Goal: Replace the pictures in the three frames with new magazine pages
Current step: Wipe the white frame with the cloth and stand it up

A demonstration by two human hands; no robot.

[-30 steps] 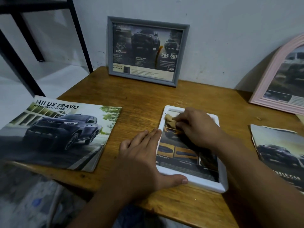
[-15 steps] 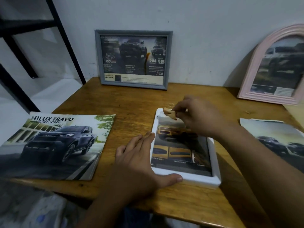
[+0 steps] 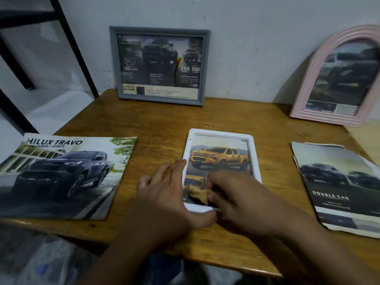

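Note:
A white frame (image 3: 254, 153) lies flat on the wooden table (image 3: 160, 124), showing a yellow pickup page. My left hand (image 3: 166, 194) rests flat beside the frame's left edge, its thumb against the near corner. My right hand (image 3: 240, 198) pinches a small tan cloth (image 3: 198, 193) and presses it on the lower part of the glass. A grey frame (image 3: 159, 65) and a pink arched frame (image 3: 337, 79) lean on the wall, each holding a dark truck page. A "Hilux Travo" magazine (image 3: 61, 175) lies at left.
A torn "Double Cab" page (image 3: 337, 186) lies at the right of the table. Black metal shelf legs (image 3: 70, 42) stand beyond the table's left corner. The white wall is close behind the leaning frames.
My right hand has carried the cloth from the top of the white frame down to its lower part. The left hand has stayed beside the frame. The view has shifted slightly.

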